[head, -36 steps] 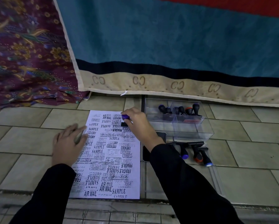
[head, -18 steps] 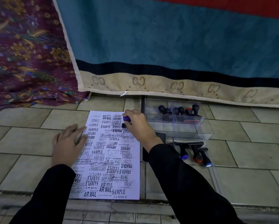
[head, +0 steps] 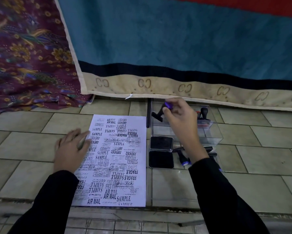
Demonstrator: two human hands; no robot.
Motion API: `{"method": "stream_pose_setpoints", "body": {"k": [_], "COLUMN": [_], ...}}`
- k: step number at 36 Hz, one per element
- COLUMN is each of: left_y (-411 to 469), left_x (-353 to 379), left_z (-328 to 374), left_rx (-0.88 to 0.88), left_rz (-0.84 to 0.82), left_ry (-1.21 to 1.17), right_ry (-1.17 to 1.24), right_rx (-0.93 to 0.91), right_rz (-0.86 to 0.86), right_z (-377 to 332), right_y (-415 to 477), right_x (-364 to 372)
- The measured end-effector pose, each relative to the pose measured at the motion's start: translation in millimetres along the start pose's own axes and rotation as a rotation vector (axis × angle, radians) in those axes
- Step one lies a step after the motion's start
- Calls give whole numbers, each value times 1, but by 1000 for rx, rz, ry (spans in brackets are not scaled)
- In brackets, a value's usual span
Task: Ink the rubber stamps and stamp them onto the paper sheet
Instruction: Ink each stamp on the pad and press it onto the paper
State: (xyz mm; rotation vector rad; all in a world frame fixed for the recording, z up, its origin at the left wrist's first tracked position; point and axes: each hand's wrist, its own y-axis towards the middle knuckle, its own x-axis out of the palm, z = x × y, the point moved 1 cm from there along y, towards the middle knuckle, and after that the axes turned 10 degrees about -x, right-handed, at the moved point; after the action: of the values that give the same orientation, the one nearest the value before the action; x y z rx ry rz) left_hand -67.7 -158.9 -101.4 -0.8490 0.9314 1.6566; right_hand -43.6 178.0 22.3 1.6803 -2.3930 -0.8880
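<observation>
Right hand (head: pixel 179 122) held black-handled rubber stamp with purple cap (head: pixel 161 110) over left end of clear plastic box (head: pixel 211 134), fingers pinched on purple end. Stamp off sheet, tilted: long axis slanted, cap up-right, flat black base down-left. Left hand (head: pixel 70 149) lay flat, fingers straight and slightly spread, on left edge of white paper sheet (head: pixel 119 159) crowded with black imprints. Open black ink pad (head: pixel 161 143) sat on tiled floor (head: pixel 268 157) between sheet and box.

Right hand (head: pixel 179 120) hides most stamps (head: pixel 204 111), perhaps several, in the box (head: pixel 215 136).

stamp (head: pixel 161 111) lifted off paper (head: pixel 119 159), over box (head: pixel 213 136)
</observation>
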Motion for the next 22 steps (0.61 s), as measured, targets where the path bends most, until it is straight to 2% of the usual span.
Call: {"method": "stream_pose_setpoints", "body": {"k": [6, 12, 22], "left_y": [0, 0, -1], "left_x": [0, 0, 1], "left_z": [0, -1, -1], "left_rx": [0, -4, -8], "left_rz": [-1, -10, -2], "left_ry": [18, 20, -5], "right_ry": [-51, -158, -269], "right_rx": [-19, -159, -240], "right_rz": [-37, -75, -158], "right_z": [8, 14, 23], "right_y": [-46, -89, -106], "right_x": [-10, -9, -3]}}
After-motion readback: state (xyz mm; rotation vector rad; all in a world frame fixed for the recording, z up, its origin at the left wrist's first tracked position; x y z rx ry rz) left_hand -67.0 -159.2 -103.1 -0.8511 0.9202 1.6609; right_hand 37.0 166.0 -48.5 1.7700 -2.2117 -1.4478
